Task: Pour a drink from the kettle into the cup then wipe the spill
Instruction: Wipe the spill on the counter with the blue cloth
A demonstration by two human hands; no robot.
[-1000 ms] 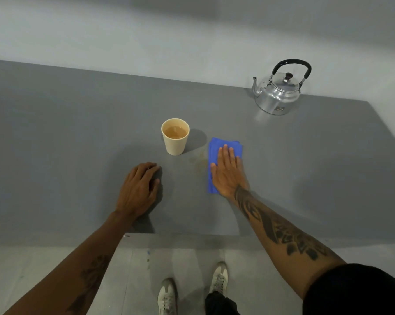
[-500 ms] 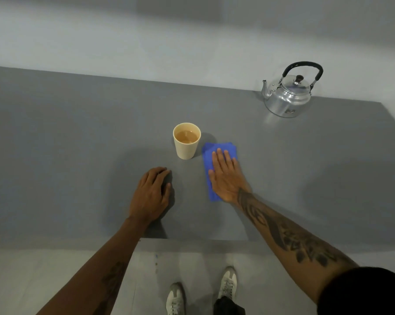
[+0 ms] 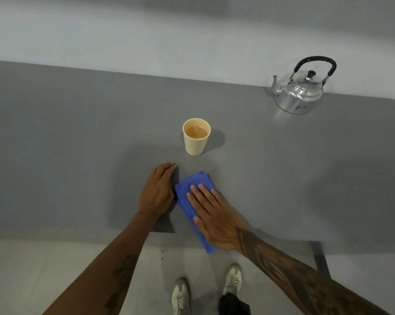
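Right hand (image 3: 217, 220) flat on folded blue cloth (image 3: 192, 185).

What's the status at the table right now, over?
Right hand flat on blue cloth, left hand resting beside it. Cup full, upright. Kettle parked far right. Nothing obstructing.

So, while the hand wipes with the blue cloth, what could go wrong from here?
1. The cup stands full and uncovered just beyond the blue cloth; a forward stroke of the right hand might knock it and spill more.
2. The cloth's near end hangs past the table edge, so it could slip off.
3. The left hand rests beside the cloth and may block the wipe.
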